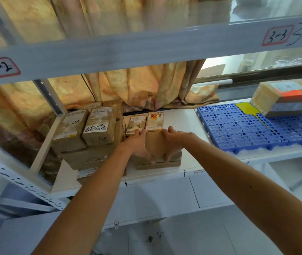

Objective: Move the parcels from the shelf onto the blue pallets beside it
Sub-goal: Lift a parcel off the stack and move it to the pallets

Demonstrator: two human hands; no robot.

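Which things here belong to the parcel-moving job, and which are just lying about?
Job: flat parcel gripped by left hand and right hand; stacked parcels; blue pallets; boxed parcel already on them; shelf.
Lying about: curtain; window; yellow sheet; handwritten label.

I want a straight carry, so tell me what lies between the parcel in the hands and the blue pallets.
Nothing visible. The left hand and right hand grip the brown parcel; only bare shelf board lies between it and the blue pallets. A cardboard box and yellow sheet sit at the pallets' far right.
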